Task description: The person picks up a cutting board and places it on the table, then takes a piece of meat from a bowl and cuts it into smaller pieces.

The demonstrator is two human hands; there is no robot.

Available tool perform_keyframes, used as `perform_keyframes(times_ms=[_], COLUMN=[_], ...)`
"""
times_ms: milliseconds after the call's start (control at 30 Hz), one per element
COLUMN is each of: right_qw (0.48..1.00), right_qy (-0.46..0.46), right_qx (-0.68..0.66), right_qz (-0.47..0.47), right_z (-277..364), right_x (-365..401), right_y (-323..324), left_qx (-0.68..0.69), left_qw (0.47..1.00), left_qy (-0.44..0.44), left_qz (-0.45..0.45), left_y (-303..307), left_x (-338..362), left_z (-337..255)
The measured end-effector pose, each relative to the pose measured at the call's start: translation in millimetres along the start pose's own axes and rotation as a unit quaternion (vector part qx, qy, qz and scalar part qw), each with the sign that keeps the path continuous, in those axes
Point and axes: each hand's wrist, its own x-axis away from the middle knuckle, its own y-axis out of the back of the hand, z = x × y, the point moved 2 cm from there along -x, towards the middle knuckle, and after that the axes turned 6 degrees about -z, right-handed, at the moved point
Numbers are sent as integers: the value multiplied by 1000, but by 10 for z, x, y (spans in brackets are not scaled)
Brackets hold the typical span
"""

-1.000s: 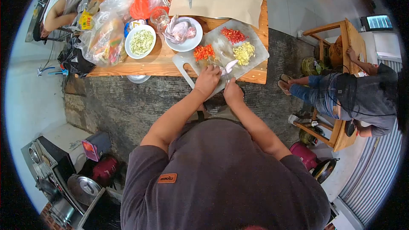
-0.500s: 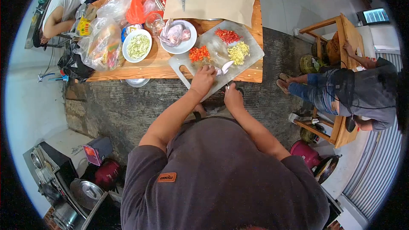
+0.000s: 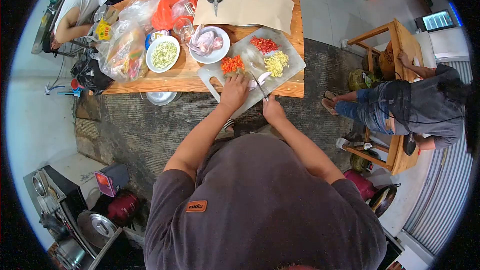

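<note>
My right hand (image 3: 273,110) is closed round the handle of a knife (image 3: 259,86), its blade slanting up and left over the cutting board (image 3: 290,72). Beside the blade, my left hand (image 3: 235,90) presses on the board, fingers together over something I cannot make out. Pale purple-white pieces, like onion or shallot (image 3: 263,76), lie right at the blade. Chopped orange-red pieces (image 3: 232,64) sit just above my left fingertips. Farther up the board are sliced red chili (image 3: 264,45) and a yellowish chopped heap (image 3: 276,63).
The wooden table (image 3: 195,82) holds a bowl of raw meat (image 3: 220,56), a bowl of pale green slices (image 3: 162,65), plastic bags (image 3: 122,55), a glass (image 3: 183,29) and scissors (image 3: 215,0) on brown paper (image 3: 250,0). One person (image 3: 425,102) stands at right, another (image 3: 80,0) at upper left.
The knife blade now shows above my right hand, over the board. My left hand has shifted slightly down and left. The whole view has moved a little.
</note>
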Motion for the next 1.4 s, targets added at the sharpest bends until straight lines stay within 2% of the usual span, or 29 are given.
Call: perform_keyframes(times_ms=[133, 200, 333, 433, 500, 533, 600, 700, 800, 933, 1033, 1133, 1200, 1333, 1400], right_qw=[1000, 999, 999, 999, 1000, 1000, 999, 999, 999, 999, 999, 1000, 998, 996, 994], right_qy=[-5, -23, -25, -34, -22, -21, -18, -26, -17, 4, 4, 22, 54, 70, 74], right_qx=[9, 25, 30, 39, 16, 14, 35, 35, 41, 35, 42, 13, -3, -59, -80], right_qz=[10, 11, 9, 13, -1, 0, 21, -10, -10, -20, -6, -3, 13, 13, 10], right_z=[45, 53, 32, 53, 57, 61, 36, 28, 44, 21, -1, -87, -108, -160, -153], right_x=[22, 30, 13, 25, 43, 35, -2, -2, 26, 12, -18, -69, -69, -44, -14], right_y=[20, 4, -4, 38, 52, 58, 33, 4, 56, 24, 10, -10, 6, 73, 125], left_qx=[-51, -69, -85, -72, 24, 22, 56, 58, 43, 57, 84, 157, 156, 175, 154], left_qw=[999, 997, 994, 993, 994, 994, 974, 983, 972, 974, 964, 962, 955, 958, 950], left_qy=[-1, 11, 19, 14, 49, 50, 89, 91, 142, 158, 172, 155, 143, 105, 111], left_qz=[-2, 37, 58, 88, 98, 100, 200, 147, 181, 153, 184, 160, 207, 204, 247], left_y=[-26, -69, -145, -142, -124, -113, -65, -23, 63, 316, 468, 333, 151, 11, 46], left_x=[-64, -85, -130, -175, -168, -174, -194, -154, -157, -137, -143, -82, -75, -139, -209], left_z=[24, 52, 79, 82, 94, 103, 81, 24, 43, 232, 294, 372, 388, 299, 208])
